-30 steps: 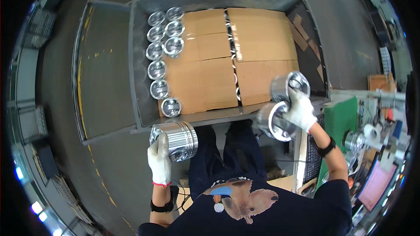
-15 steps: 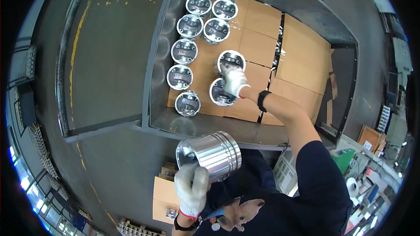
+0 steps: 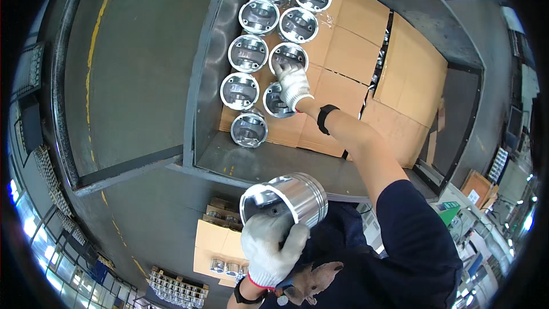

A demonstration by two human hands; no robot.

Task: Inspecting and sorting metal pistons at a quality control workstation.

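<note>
My left hand point(image 3: 270, 249), in a white knitted glove, is closed on a large shiny metal piston point(image 3: 311, 199). It is held tilted in front of my body, its hollow end toward the left and its ring grooves to the right. Inside a grey metal bin point(image 3: 269, 170), my gloved right hand point(image 3: 294, 84) grips the rim of another piston point(image 3: 286, 54), with the fingertips partly hidden inside it. Just below that hand stands a further piston point(image 3: 274, 103), partly covered by the glove. Several pistons stand hollow end up in a column point(image 3: 240, 91) along the bin's left wall.
Flattened cardboard point(image 3: 337, 103) lines the bin's floor. A metal rail frame point(image 3: 60, 109) juts out on the left. Below the bin, a cardboard box point(image 3: 214, 246) holds more pistons, and a rack of parts point(image 3: 177, 289) stands farther down.
My right hand has shifted its piston left and away from me, beside the left column. My left hand and its piston have moved slightly right. The whole view has also shifted.
</note>
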